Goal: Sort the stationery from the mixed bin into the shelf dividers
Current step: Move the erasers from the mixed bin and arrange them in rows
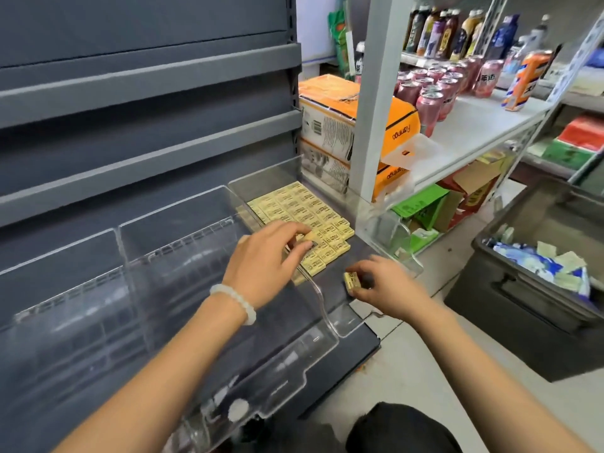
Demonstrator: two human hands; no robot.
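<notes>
Your left hand (268, 256) pinches one yellow eraser (309, 237) between thumb and fingertips, over the near edge of the laid erasers (305, 212), which lie flat in about four columns in the rightmost clear divider (322, 300) (exact count unreadable). Your right hand (387, 286) grips a small stack of erasers (351, 282), number unclear, at the shelf's front lip, where bare shelf remains. Two dividers to the left hold nothing. The grey bin (523, 308) sits on the floor, right.

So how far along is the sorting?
Done: rows of erasers fill one divider bay. In hand: left hand places an eraser, right hand holds another one. Left: the bin still holds items, and neighbouring bays look empty.
</notes>
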